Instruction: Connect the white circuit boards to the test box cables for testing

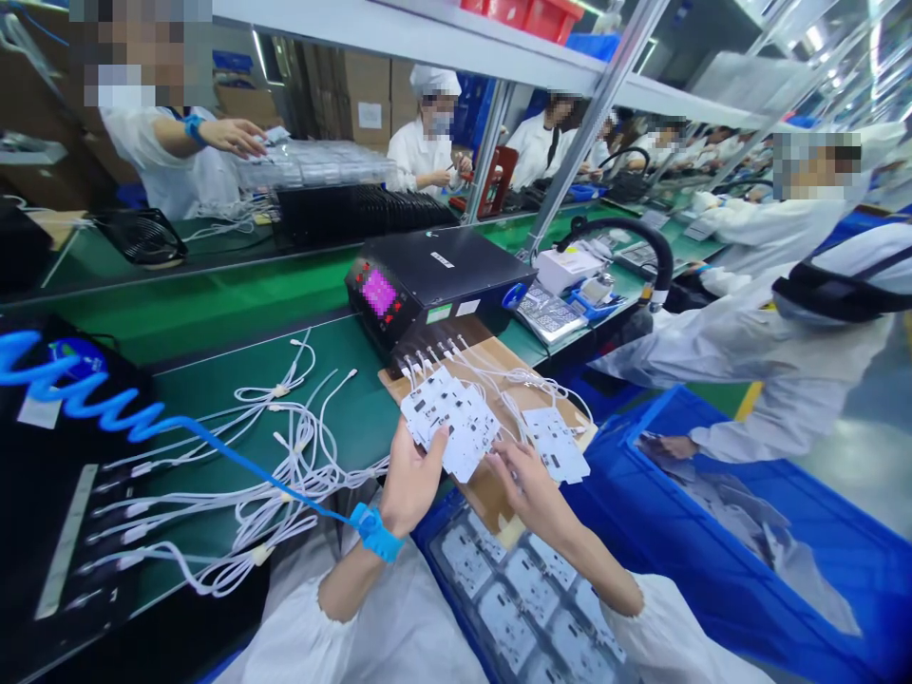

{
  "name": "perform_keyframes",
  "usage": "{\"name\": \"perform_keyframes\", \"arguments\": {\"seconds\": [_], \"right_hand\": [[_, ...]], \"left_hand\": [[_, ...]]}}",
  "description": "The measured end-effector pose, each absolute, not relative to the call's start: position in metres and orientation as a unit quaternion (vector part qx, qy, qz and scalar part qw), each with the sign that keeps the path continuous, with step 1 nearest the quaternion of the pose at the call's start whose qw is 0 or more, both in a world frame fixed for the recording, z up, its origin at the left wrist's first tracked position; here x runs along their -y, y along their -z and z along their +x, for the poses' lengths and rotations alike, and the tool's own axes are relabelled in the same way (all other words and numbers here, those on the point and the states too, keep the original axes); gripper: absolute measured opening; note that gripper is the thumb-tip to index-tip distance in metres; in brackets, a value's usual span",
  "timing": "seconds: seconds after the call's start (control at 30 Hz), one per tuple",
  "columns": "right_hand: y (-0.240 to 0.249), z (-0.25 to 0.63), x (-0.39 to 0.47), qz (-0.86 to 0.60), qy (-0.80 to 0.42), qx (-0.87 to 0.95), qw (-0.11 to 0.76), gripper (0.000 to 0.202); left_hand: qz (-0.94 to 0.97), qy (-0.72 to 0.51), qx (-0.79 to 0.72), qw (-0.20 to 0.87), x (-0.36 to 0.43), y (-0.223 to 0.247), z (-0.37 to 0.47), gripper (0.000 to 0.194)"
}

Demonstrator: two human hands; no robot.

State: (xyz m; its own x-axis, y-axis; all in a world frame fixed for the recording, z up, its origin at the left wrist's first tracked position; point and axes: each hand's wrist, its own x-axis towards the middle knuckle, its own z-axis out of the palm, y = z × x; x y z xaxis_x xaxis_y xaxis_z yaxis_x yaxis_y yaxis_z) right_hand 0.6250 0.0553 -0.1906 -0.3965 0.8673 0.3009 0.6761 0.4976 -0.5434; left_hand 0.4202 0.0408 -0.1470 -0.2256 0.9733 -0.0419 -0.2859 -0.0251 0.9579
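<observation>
White circuit boards (450, 418) lie in front of me, held up over a brown board. My left hand (413, 475), with a blue wrist strap (376, 532), grips them at the left edge, thumb on top. At their lower right corner, my right hand (523, 480) has bent fingers at the edge; whether it pinches the boards or a cable is hidden. Another white circuit board (556, 444) rests on the brown board (485, 499) to the right. White cables (513, 375) run from the black test box (442, 280) behind the boards.
Coiled white cables (299, 475) cover the green bench at left, below a blue spiral cord (92, 399). A tray of circuit boards (505, 613) sits below my hands. At right stands a blue bin (769, 541) with a co-worker's hand (676, 446) over it. Other people work behind.
</observation>
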Motion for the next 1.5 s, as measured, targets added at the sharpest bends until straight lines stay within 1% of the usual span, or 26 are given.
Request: {"name": "perform_keyframes", "arguments": {"seconds": [0.17, 0.27, 0.3, 0.4, 0.43, 0.53, 0.57, 0.63, 0.67, 0.7, 0.73, 0.8, 0.83, 0.9, 1.0, 1.07, 1.17, 1.27, 1.37, 1.5], "right_hand": [[0.186, 0.623, -0.063, -0.415, -0.166, 0.846, 0.290, 0.026], [0.182, 0.624, -0.065, -0.394, -0.173, 0.855, 0.289, 0.026], [0.181, 0.625, -0.065, -0.388, -0.170, 0.858, 0.290, 0.029], [0.182, 0.624, -0.062, -0.365, -0.161, 0.874, 0.278, 0.049], [0.183, 0.624, -0.060, -0.363, -0.155, 0.878, 0.270, 0.052], [0.180, 0.623, -0.050, -0.352, -0.136, 0.893, 0.246, 0.047], [0.177, 0.625, -0.048, -0.334, -0.140, 0.902, 0.235, 0.051], [0.170, 0.634, -0.048, -0.279, -0.176, 0.920, 0.211, 0.072], [0.166, 0.642, -0.051, -0.262, -0.197, 0.922, 0.205, 0.077], [0.163, 0.652, -0.058, -0.263, -0.211, 0.918, 0.209, 0.074], [0.161, 0.663, -0.066, -0.285, -0.210, 0.909, 0.220, 0.063], [0.162, 0.687, -0.087, -0.362, -0.162, 0.885, 0.243, 0.043], [0.166, 0.699, -0.099, -0.394, -0.125, 0.878, 0.242, 0.039], [0.178, 0.717, -0.119, -0.415, -0.069, 0.882, 0.212, 0.033], [0.198, 0.734, -0.139, -0.399, -0.026, 0.905, 0.145, 0.025], [0.204, 0.740, -0.147, -0.396, 0.007, 0.911, 0.119, 0.025], [0.194, 0.743, -0.155, -0.383, 0.031, 0.917, 0.111, 0.028], [0.171, 0.733, -0.158, -0.370, -0.006, 0.919, 0.135, 0.032], [0.152, 0.708, -0.154, -0.385, -0.091, 0.904, 0.163, 0.036], [0.146, 0.664, -0.143, -0.397, -0.189, 0.881, 0.174, 0.038]], "left_hand": [[0.353, -0.617, -0.490, 0.503, -0.038, 0.137, 0.415, 0.054], [0.349, -0.621, -0.493, 0.500, -0.037, 0.134, 0.414, 0.053], [0.347, -0.624, -0.494, 0.496, -0.037, 0.133, 0.413, 0.052], [0.332, -0.648, -0.487, 0.483, -0.037, 0.132, 0.411, 0.053], [0.324, -0.656, -0.481, 0.482, -0.037, 0.132, 0.411, 0.054], [0.307, -0.671, -0.467, 0.487, -0.037, 0.133, 0.409, 0.059], [0.302, -0.672, -0.466, 0.489, -0.037, 0.133, 0.410, 0.060], [0.295, -0.669, -0.469, 0.496, -0.036, 0.133, 0.411, 0.062], [0.291, -0.665, -0.471, 0.500, -0.037, 0.133, 0.412, 0.062], [0.287, -0.662, -0.474, 0.505, -0.037, 0.134, 0.414, 0.061], [0.286, -0.658, -0.474, 0.510, -0.038, 0.135, 0.416, 0.060], [0.289, -0.654, -0.468, 0.520, -0.041, 0.139, 0.422, 0.057], [0.293, -0.653, -0.464, 0.522, -0.043, 0.141, 0.425, 0.055], [0.294, -0.652, -0.460, 0.526, -0.047, 0.145, 0.433, 0.053], [0.282, -0.648, -0.468, 0.531, -0.053, 0.149, 0.443, 0.048], [0.285, -0.643, -0.466, 0.537, -0.055, 0.150, 0.447, 0.045], [0.302, -0.638, -0.472, 0.528, -0.057, 0.152, 0.450, 0.042], [0.312, -0.632, -0.491, 0.511, -0.059, 0.158, 0.451, 0.043], [0.327, -0.627, -0.495, 0.505, -0.061, 0.165, 0.452, 0.048], [0.350, -0.614, -0.500, 0.501, -0.059, 0.171, 0.455, 0.046]]}}
